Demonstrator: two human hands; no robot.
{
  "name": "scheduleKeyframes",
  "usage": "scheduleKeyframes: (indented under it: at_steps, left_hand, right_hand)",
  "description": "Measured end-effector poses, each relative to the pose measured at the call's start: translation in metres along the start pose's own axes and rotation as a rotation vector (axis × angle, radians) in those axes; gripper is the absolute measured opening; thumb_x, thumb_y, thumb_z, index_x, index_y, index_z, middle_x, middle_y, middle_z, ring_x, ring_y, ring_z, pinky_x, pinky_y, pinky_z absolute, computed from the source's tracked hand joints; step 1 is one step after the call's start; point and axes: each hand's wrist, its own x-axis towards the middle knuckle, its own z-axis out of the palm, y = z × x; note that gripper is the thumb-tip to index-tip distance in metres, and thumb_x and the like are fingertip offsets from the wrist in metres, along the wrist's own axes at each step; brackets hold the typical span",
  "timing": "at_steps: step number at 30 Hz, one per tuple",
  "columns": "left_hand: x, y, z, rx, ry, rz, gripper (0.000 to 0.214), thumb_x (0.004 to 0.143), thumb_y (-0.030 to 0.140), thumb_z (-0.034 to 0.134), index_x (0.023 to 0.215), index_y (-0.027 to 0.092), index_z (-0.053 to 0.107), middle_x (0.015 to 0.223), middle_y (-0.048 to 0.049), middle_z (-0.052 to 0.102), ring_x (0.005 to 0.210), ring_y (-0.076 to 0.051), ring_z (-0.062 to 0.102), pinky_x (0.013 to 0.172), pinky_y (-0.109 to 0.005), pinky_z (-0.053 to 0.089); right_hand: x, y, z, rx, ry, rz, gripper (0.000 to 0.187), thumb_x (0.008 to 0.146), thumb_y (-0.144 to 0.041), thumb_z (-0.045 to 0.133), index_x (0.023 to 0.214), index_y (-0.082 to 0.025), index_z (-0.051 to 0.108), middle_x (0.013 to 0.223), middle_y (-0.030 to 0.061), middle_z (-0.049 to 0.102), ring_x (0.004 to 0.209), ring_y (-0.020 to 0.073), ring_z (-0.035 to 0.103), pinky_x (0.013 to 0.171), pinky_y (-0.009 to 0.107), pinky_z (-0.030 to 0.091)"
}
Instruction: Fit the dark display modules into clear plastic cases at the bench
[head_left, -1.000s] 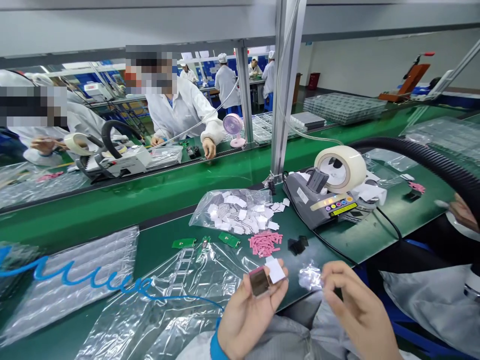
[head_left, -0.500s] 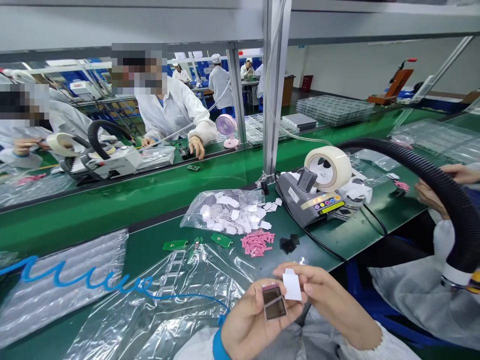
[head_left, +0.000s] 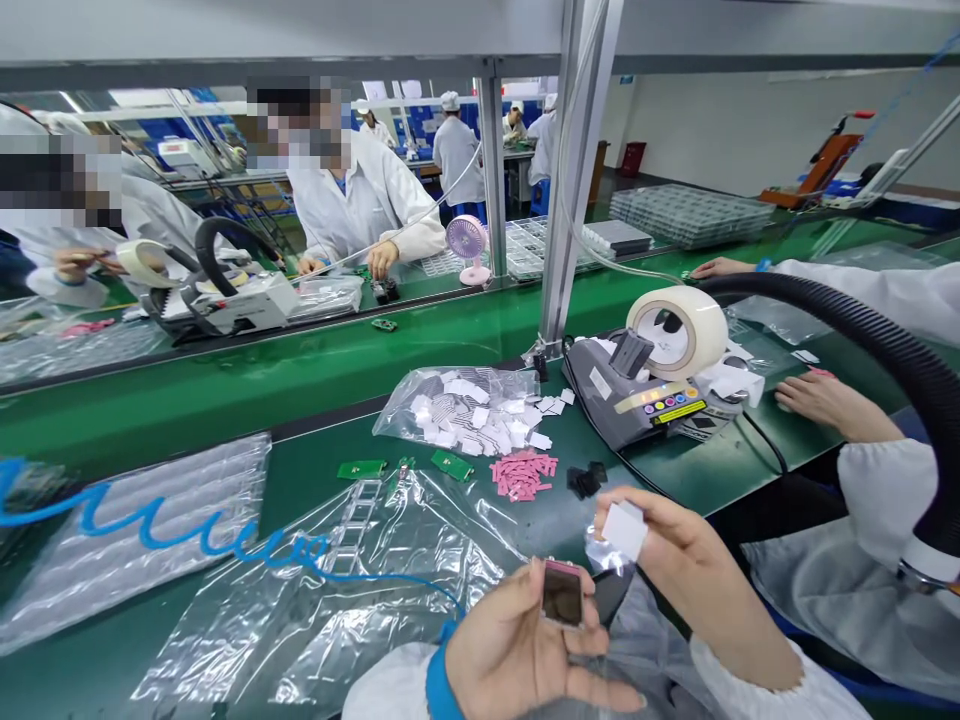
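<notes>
My left hand [head_left: 517, 640] grips a small square dark-faced screen module [head_left: 562, 595] with a pink strip along its top edge. The thumb presses one side, and the lower fingers are spread. To the right and a little higher, my right hand [head_left: 675, 550] pinches a small white square piece [head_left: 624, 530] between thumb and fingers, apart from the module. A shiny clear film [head_left: 609, 556] shows just under the white piece; whether the hand holds it, I cannot tell. Beyond my hands lie a heap of pink strips [head_left: 523, 475] and some black squares [head_left: 586, 480].
A clear bag of white pieces [head_left: 465, 415] lies near a grey tape-bearing machine [head_left: 630, 400] and black hose [head_left: 847, 320]. Clear plastic sheeting [head_left: 300, 610] and a coiled blue cord [head_left: 210, 535] spread left, by green circuit boards [head_left: 452, 464]. A co-worker's hand [head_left: 836, 405] rests at right.
My right hand has moved up and away from the module with the white piece, which was beside it before. My left lower fingers have opened out. A co-worker's arm now reaches in at right.
</notes>
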Motion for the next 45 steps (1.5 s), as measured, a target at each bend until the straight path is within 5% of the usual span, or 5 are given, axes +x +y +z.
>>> scheduleKeyframes:
  at_steps: [7, 13, 24, 32, 45]
  left_hand:
    - [0.002, -0.002, -0.006, -0.010, 0.135, -0.024, 0.041, 0.081, 0.046, 0.057, 0.085, 0.006, 0.066, 0.068, -0.0039, 0.066, 0.062, -0.011, 0.058, 0.078, -0.047, 0.050]
    - [0.002, -0.002, -0.003, 0.056, 0.154, 0.007, 0.036, 0.081, 0.047, 0.057, 0.075, 0.013, 0.065, 0.063, 0.0004, 0.059, 0.059, -0.009, 0.053, 0.081, -0.047, 0.046]
    - [-0.009, 0.001, 0.017, 0.259, 0.227, 0.340, 0.034, 0.064, 0.040, 0.076, 0.079, 0.010, 0.071, 0.069, -0.0030, 0.061, 0.063, -0.008, 0.053, 0.062, -0.018, 0.042]
    - [-0.004, -0.001, 0.015, 0.256, 0.240, 0.356, 0.025, 0.070, 0.033, 0.074, 0.077, 0.009, 0.071, 0.065, -0.0021, 0.060, 0.062, -0.008, 0.054, 0.063, -0.018, 0.043]
    - [0.000, 0.007, -0.004, 0.477, 0.048, 0.051, 0.057, 0.057, 0.044, 0.080, 0.103, 0.014, 0.066, 0.073, -0.0025, 0.064, 0.063, -0.011, 0.060, 0.066, -0.022, 0.046]
  right_hand:
    - [0.029, -0.035, 0.005, -0.720, -0.594, -0.446, 0.014, 0.093, -0.021, 0.048, 0.099, -0.018, 0.061, 0.104, 0.0079, 0.062, 0.098, 0.0155, 0.056, 0.086, 0.028, 0.046]
    - [0.039, -0.041, 0.016, -0.785, -0.732, -0.608, 0.016, 0.093, -0.013, 0.046, 0.090, -0.012, 0.061, 0.100, 0.0099, 0.066, 0.094, 0.0158, 0.056, 0.083, 0.028, 0.048]
    - [-0.003, -0.039, 0.054, -1.058, -0.233, -0.634, 0.013, 0.090, -0.020, 0.052, 0.083, -0.016, 0.062, 0.089, 0.0078, 0.066, 0.080, 0.0177, 0.058, 0.072, 0.033, 0.051]
    - [-0.007, -0.011, 0.045, -1.078, -0.188, -0.805, 0.014, 0.086, -0.011, 0.051, 0.093, -0.013, 0.062, 0.093, 0.0060, 0.070, 0.080, 0.0174, 0.058, 0.085, 0.040, 0.046]
    - [0.003, 0.003, 0.008, -0.599, -0.463, -0.344, 0.044, 0.082, -0.065, 0.048, 0.094, -0.026, 0.063, 0.078, 0.0010, 0.059, 0.077, 0.0163, 0.052, 0.078, 0.035, 0.042]
